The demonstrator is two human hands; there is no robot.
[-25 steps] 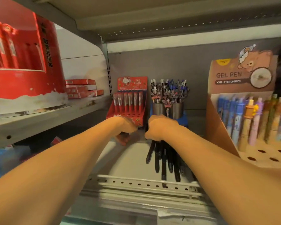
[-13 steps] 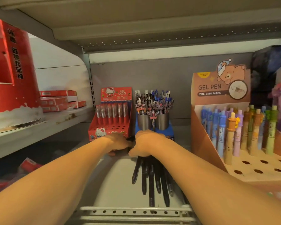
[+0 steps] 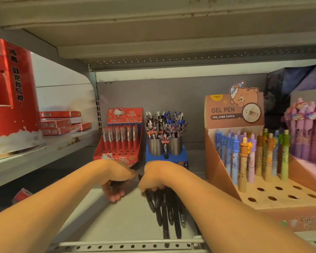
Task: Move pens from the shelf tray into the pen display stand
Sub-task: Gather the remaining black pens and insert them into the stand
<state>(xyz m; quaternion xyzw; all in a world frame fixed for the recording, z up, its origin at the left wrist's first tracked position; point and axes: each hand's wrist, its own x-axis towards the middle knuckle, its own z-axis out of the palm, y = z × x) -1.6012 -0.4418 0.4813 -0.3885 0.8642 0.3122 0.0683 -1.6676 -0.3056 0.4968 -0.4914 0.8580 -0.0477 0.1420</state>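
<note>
Several black pens (image 3: pixel 167 212) lie in a loose bundle on the grey shelf tray (image 3: pixel 106 221), pointing toward me. My right hand (image 3: pixel 157 177) grips the far ends of this bundle, fingers curled over them. My left hand (image 3: pixel 115 179) is just to its left, fingers curled round a black pen whose dark end pokes out toward the red Hello Kitty pen display stand (image 3: pixel 120 143). That stand holds a row of red pens at the back; its front holes show dark.
Behind my right hand is a blue stand with two metal cups of pens (image 3: pixel 165 147). To the right stands a brown GEL PEN display box (image 3: pixel 233 114), then a pink pen display (image 3: pixel 306 128). A perforated rail (image 3: pixel 117 245) edges the shelf front. Red boxes (image 3: pixel 60 123) sit left.
The view has swung right and dipped a little, so everything sits further left and lower in frame. Both hands stay at the far end of the black pens; my left fingers now show curled under a pen.
</note>
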